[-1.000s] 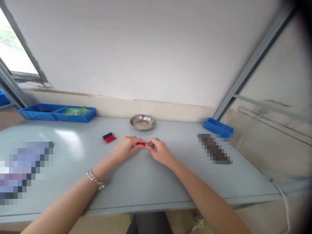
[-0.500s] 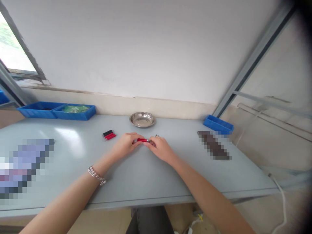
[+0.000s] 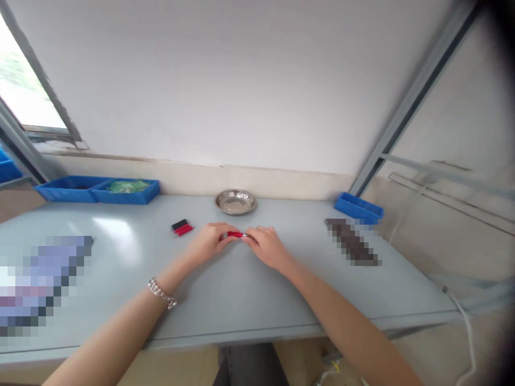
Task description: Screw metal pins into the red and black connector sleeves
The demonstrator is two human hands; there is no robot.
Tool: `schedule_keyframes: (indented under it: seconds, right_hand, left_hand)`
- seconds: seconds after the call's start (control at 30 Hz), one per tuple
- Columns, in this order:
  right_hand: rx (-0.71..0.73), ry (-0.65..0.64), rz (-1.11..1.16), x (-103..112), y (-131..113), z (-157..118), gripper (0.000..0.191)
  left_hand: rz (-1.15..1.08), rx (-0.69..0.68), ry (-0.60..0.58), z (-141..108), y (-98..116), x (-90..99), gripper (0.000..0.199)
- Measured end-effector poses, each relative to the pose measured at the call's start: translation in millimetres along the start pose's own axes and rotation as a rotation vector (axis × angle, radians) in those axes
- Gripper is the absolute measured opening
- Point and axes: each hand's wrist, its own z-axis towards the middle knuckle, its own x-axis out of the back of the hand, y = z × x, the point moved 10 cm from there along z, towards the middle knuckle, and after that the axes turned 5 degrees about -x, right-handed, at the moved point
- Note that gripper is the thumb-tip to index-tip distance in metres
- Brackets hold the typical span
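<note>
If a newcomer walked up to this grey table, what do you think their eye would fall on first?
Most eye-catching is the small red part pinched between the left hand and the right hand, at the middle of the grey table. Behind it, near the wall, sits a round steel dish, and bright blue plastic trays stand at the back left. A silver bracelet also stands out on the left wrist.

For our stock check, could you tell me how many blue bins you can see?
4: two adjoining bins back left, one back right, one cut off further left.
</note>
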Motion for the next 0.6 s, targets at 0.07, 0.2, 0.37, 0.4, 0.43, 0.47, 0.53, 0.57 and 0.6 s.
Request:
schedule_keyframes:
  seconds: [0.07,0.2,0.37,0.4,0.43,0.47,0.53,0.57,0.6]
  right_hand:
    - [0.003,-0.009,-0.009,-0.1,-0.2,-0.1,0.033]
    - [-0.014,-0.017,0.034,1.2,-0.2,-0.5,0.036]
    - [-0.016,0.025,0.138,4.9,-3.0,-2.2,0.023]
    - [-0.011,0.031,0.138,4.7,-3.8,-2.4,0.021]
    - [-0.008,0.035,0.132,4.2,-4.2,-2.4,0.020]
    - [-0.009,0.035,0.124,3.4,-4.3,-2.4,0.019]
    - [-0.013,0.029,0.104,1.3,-3.9,-1.9,0.019]
    - [-0.013,0.025,0.096,0.5,-3.7,-1.5,0.019]
    - [-0.015,0.021,0.091,-0.2,-3.4,-1.2,0.020]
  left_hand:
    - [0.001,-0.001,0.002,0.2,1.0,0.3,0.023]
    - [-0.009,-0.013,0.008,0.2,2.7,0.1,0.021]
    - [-0.022,-0.032,-0.011,-0.1,3.6,-2.7,0.024]
    - [-0.019,-0.035,-0.015,-0.2,3.7,-3.1,0.025]
    - [-0.015,-0.037,-0.017,-0.2,3.7,-3.4,0.026]
    - [-0.014,-0.037,-0.018,-0.3,3.5,-3.7,0.027]
    - [-0.015,-0.035,-0.023,-0.5,3.1,-4.4,0.027]
    - [-0.017,-0.034,-0.025,-0.7,3.0,-4.8,0.027]
    - [-0.017,-0.034,-0.026,-0.8,3.1,-5.0,0.026]
